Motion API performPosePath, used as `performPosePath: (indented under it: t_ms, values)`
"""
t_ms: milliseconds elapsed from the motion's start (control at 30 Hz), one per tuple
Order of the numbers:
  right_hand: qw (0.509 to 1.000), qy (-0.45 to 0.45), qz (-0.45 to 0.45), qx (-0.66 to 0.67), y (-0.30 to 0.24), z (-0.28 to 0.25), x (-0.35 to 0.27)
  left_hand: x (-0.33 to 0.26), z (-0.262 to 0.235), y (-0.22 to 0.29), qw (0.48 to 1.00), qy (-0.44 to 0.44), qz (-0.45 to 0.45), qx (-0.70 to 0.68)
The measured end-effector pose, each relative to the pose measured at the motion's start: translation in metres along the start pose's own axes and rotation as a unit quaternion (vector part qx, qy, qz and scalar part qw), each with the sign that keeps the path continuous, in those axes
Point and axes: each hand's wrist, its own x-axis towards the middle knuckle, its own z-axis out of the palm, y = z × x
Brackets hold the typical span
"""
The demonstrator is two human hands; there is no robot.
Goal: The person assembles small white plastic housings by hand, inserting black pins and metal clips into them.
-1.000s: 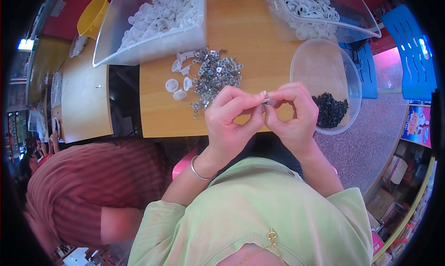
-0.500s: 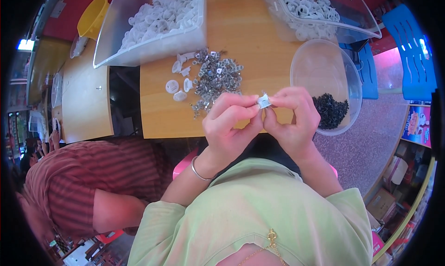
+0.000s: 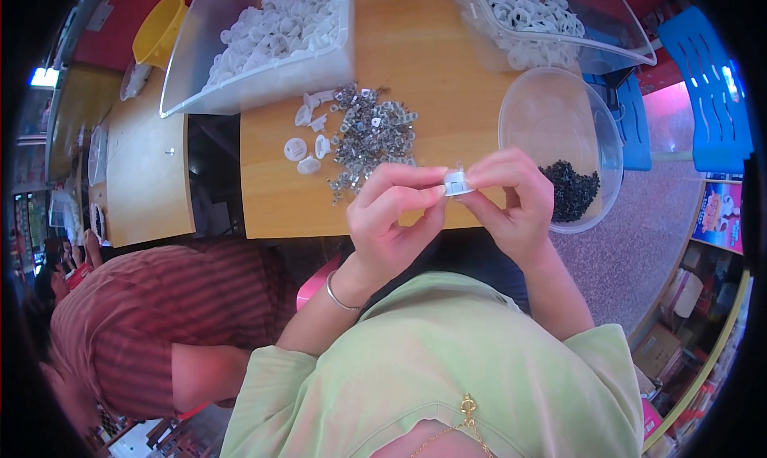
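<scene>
Between my two hands, above the table's front edge, is a small white plastic fitting [image 3: 456, 185] with a round flange. My left hand [image 3: 397, 214] pinches it from the left with thumb and fingertips. From the right, the thumb and forefinger of my right hand [image 3: 515, 206] close on the same piece and partly hide it. A heap of small metal clips [image 3: 374, 134] lies on the table just beyond my left hand. Several loose white fittings [image 3: 308, 165] rest left of the heap. Small black parts [image 3: 571, 191] are piled in a round clear tub [image 3: 551, 99] beside my right hand.
A clear bin [image 3: 335, 79] of white parts stands at the far left, another bin [image 3: 559, 39] at the far right. A yellow basket [image 3: 160, 31] sits beyond a second table [image 3: 148, 186]. Close on my left is a person in a striped shirt [image 3: 152, 314]. Blue chairs [image 3: 699, 91] stand right.
The white fitting has been turned between my fingers, so its flange now faces down toward me. My right fingers have shifted slightly on it. The person on the left has moved a little.
</scene>
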Motion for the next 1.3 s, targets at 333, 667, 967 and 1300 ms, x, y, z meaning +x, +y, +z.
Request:
performPosePath:
  t_ms: [333, 667, 967, 1300]
  values:
    - [0.994, 0.082, -0.03, -0.063, -0.001, 0.008, -0.003, 0.001, 0.005, 0.006, 0.999, -0.008, 0.02, 0.042]
    - [0.992, 0.117, -0.016, -0.052, -0.002, 0.014, -0.003, 0.002, 0.01, 0.004, 0.997, 0.019, 0.04, 0.059]
    - [0.997, 0.008, -0.046, -0.057, -0.005, 0.003, 0.001, -0.005, 0.003, -0.003, 0.999, 0.036, -0.013, -0.005]
    - [0.996, 0.026, -0.044, -0.069, -0.009, 0.007, -0.001, -0.001, 0.002, -0.007, 0.998, 0.036, 0.029, 0.035]
